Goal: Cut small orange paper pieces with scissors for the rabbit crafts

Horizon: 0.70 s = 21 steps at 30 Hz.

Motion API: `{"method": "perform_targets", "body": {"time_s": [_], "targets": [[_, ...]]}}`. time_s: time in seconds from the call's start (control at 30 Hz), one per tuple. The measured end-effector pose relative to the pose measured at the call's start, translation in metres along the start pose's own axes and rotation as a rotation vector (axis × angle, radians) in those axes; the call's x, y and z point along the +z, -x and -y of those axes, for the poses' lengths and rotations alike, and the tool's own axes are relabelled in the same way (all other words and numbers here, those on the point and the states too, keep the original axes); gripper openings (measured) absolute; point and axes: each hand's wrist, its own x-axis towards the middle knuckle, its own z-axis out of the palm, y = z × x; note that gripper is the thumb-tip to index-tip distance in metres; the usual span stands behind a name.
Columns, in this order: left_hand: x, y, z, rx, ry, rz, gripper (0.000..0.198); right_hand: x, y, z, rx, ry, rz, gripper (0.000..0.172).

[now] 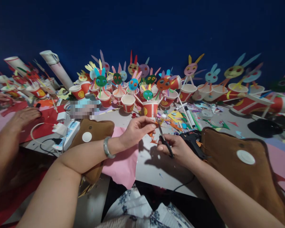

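My left hand [142, 129] pinches a small piece of orange paper [157, 124] over the middle of the table. In my right hand [174, 145] is a pair of scissors [165, 142] with black handles, its blades pointing up and touching or close beside the orange paper. Orange scraps [153, 139] show just below my left fingertips. Under my left wrist lies a pink paper sheet [123, 158]. Right behind the hands stands a red and white paper cup [150, 108] with a green rabbit face [147, 94] above it.
Many cups with paper rabbit faces [133, 84] line the back. A black glue gun [194, 144] and brown cushion [232, 158] lie right; another brown cushion [95, 126] and a power strip [70, 133] lie left. A co-worker's hand [26, 117] rests on red paper.
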Motion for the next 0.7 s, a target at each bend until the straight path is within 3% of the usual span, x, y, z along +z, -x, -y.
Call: {"method": "perform_targets", "body": {"time_s": [0.7], "targets": [[-0.0001,0.0003,-0.0011,0.030,-0.020,0.003,0.018,0.0006,0.0022,0.0046,0.030,-0.010,0.008,0.046]]}}
